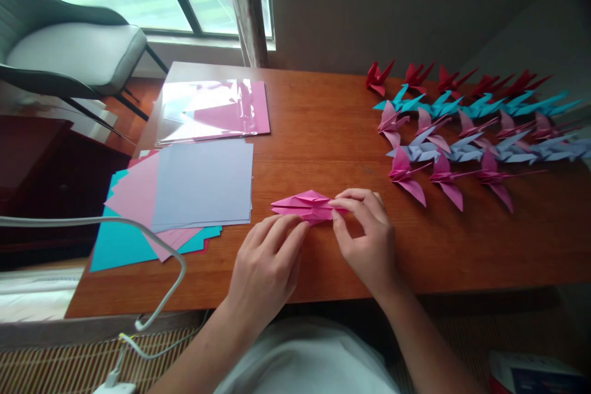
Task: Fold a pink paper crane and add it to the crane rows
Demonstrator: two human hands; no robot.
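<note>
A pink sheet of origami paper (305, 202), folded into a long pointed diamond, lies on the wooden table in front of me. My left hand (270, 253) rests at its near edge, the fingertips bent down onto the paper. At the right point of the folded paper, my right hand (367, 231) pinches the tip between thumb and fingers. Finished cranes stand to the right in rows: magenta cranes (401, 172) nearest, then pale blue cranes (422, 149), light pink cranes (391, 123), turquoise cranes (401, 98) and red cranes (377, 77) farthest back.
Left of my hands, pale blue sheets (203, 181) overlap pink and turquoise sheets (122, 243). Behind them lies a clear plastic packet (212, 111) of pink paper. A white cable (178, 283) loops over the table's left front edge (138, 313). A chair (74, 49) stands by the window.
</note>
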